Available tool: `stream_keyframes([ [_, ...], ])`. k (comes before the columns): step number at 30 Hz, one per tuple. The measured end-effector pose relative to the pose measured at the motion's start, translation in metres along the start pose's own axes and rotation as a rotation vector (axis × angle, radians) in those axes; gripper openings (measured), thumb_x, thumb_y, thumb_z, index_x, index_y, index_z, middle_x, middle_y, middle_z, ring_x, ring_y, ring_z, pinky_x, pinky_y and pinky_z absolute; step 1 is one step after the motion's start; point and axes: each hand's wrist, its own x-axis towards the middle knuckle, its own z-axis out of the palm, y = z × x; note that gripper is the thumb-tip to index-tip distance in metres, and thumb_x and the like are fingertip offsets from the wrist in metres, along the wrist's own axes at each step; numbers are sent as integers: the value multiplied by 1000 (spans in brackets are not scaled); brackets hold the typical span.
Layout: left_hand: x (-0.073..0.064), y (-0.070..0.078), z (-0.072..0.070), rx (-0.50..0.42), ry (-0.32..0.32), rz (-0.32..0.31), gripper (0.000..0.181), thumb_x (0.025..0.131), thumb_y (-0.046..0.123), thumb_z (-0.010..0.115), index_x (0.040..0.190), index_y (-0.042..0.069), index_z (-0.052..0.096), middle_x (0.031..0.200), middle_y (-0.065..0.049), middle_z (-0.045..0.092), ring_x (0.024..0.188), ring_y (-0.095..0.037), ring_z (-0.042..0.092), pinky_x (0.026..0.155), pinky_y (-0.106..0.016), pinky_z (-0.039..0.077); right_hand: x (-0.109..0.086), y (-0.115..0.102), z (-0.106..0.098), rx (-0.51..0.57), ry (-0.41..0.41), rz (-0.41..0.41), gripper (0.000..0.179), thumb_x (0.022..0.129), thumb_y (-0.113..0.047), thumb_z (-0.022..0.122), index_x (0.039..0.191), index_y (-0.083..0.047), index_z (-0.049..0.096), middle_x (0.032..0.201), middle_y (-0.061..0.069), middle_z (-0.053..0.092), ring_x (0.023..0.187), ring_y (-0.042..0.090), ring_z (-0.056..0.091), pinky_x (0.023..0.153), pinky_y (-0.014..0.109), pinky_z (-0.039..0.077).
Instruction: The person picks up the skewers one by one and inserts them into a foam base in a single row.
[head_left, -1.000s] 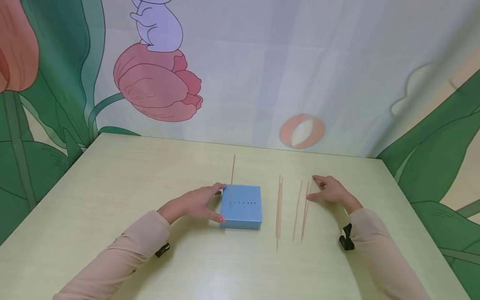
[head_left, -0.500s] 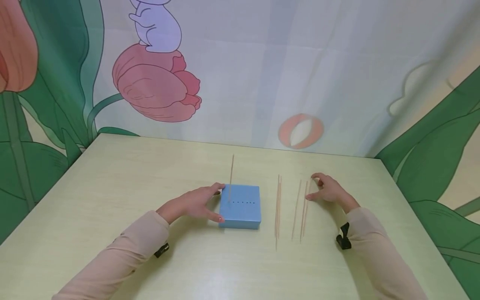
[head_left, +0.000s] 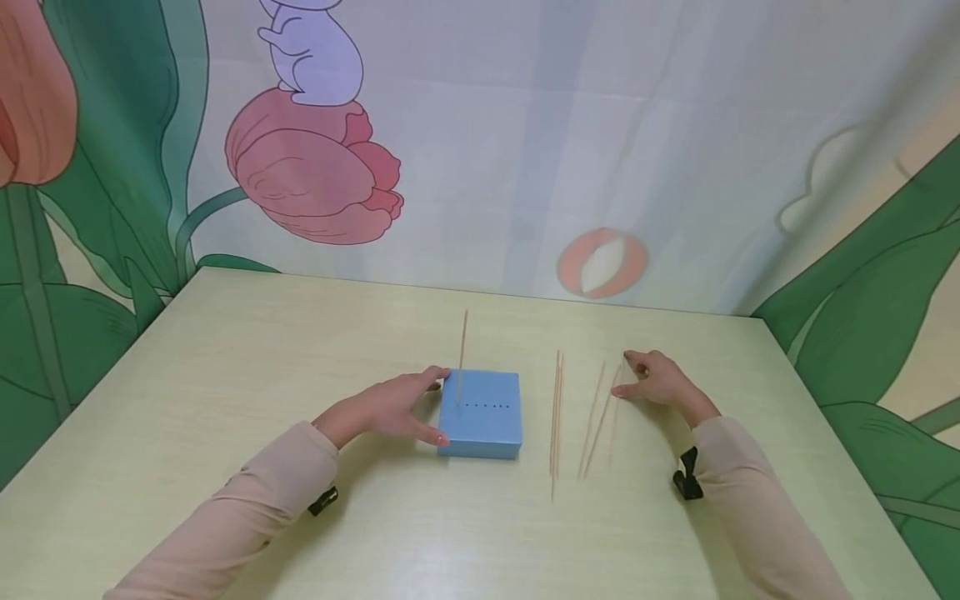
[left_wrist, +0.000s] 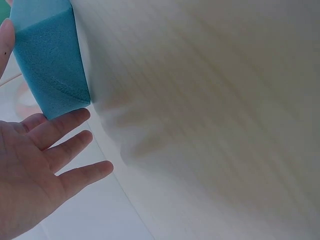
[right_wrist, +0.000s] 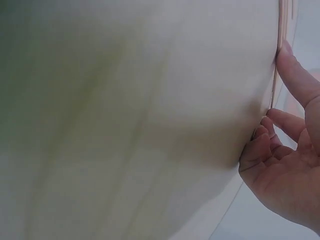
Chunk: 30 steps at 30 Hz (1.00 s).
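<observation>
A blue foam block [head_left: 491, 425] with a row of small holes lies on the table. One thin wooden stick [head_left: 463, 350] stands nearly upright in its leftmost hole. My left hand [head_left: 393, 404] holds the block at its left side, thumb at the front corner and fingers at the back; other fingers spread free in the left wrist view. My right hand [head_left: 663, 383] reaches over loose sticks [head_left: 602, 425] to the right. In the right wrist view, the thumb [right_wrist: 295, 75] and index fingertip touch a stick at separate points, while the other fingers bend under.
Several more thin sticks [head_left: 557, 417] lie close together between the block and the right hand. The pale wooden table [head_left: 300, 333] ends at a curtain [head_left: 465, 167] printed with flowers and a rabbit.
Near my right hand, the sticks' lower ends have swung left and one stick has separated to the right. My left hand, the block and the standing stick stay in place.
</observation>
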Motion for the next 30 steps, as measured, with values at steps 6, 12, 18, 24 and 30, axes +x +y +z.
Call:
stream_keyframes([
  [6, 0, -1, 1, -8, 0, 1, 97, 71, 47, 74, 142, 6, 22, 139, -14, 38, 128, -27, 35, 103, -43, 30, 2, -3, -4, -12, -46, -17, 87, 78, -30, 72, 138, 11, 24, 79, 14, 40, 74, 27, 40, 67, 37, 38],
  [12, 1, -2, 1, -16, -4, 0, 97, 71, 46, 74, 142, 6, 21, 140, -14, 38, 128, -26, 35, 103, -43, 30, 4, -2, -5, 4, -61, -1, 82, 77, -30, 73, 135, 9, 31, 88, 17, 42, 79, 27, 39, 69, 36, 37],
  [18, 2, -2, 2, -22, 1, 3, 98, 71, 46, 74, 142, 6, 21, 138, -14, 40, 127, -27, 36, 103, -42, 30, 5, 0, -5, 19, -35, 36, 80, 74, -33, 75, 131, 5, 33, 105, 27, 45, 92, 35, 43, 83, 48, 38],
  [24, 1, 0, 1, -13, 5, -4, 97, 71, 45, 75, 142, 6, 22, 137, -14, 41, 127, -27, 36, 102, -43, 30, 2, -4, -8, 74, -17, 47, 77, 74, -27, 76, 126, 5, 29, 94, 19, 46, 83, 29, 43, 74, 40, 38],
  [30, 0, 1, 0, 6, 7, 11, 97, 71, 45, 74, 142, 4, 22, 140, -14, 37, 128, -27, 34, 103, -42, 30, -5, -4, -12, 221, 1, 52, 79, 78, -15, 73, 130, 11, 19, 78, 6, 54, 65, 16, 45, 61, 28, 38],
])
